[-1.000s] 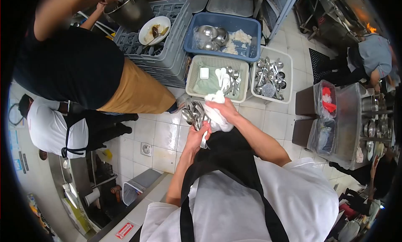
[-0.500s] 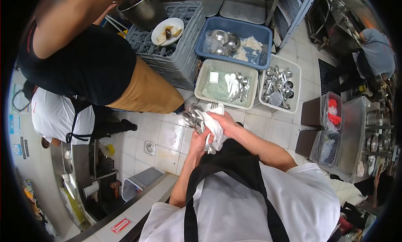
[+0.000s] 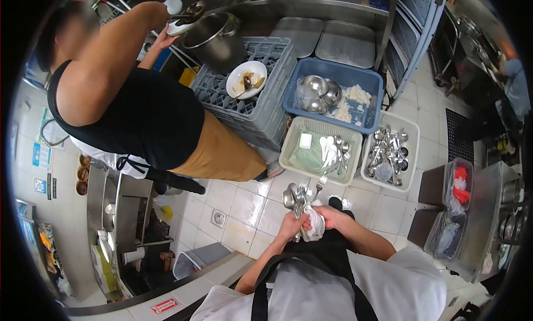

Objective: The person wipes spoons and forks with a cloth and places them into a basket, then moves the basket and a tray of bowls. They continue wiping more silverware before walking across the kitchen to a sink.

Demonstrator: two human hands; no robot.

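Note:
My left hand (image 3: 293, 226) is closed round a bunch of metal spoons and forks (image 3: 297, 197), their heads pointing away from me. My right hand (image 3: 328, 216) is wrapped in part of a white cloth (image 3: 315, 224) and closed on it, beside the bunch. A single fork (image 3: 321, 183) sticks up from the cloth, tines outward. Beyond my hands stands a cream basket (image 3: 290, 161) with white spoons and metal cutlery. To its right is a white bin (image 3: 413, 179) holding many loose utensils.
A blue tub (image 3: 375, 99) holds metal bowls and rice. Grey racks (image 3: 266, 115) carry a white plate (image 3: 236, 82) and a large pot (image 3: 214, 43). A person in black (image 3: 139, 110) stands at left; another is partly hidden behind. Brown bins (image 3: 430, 185) stand at right.
The view has shifted, so the baskets appear farther right. The cutlery bunch is now upright and apart from the single fork, with the cloth lower. The person in black now holds a small dish.

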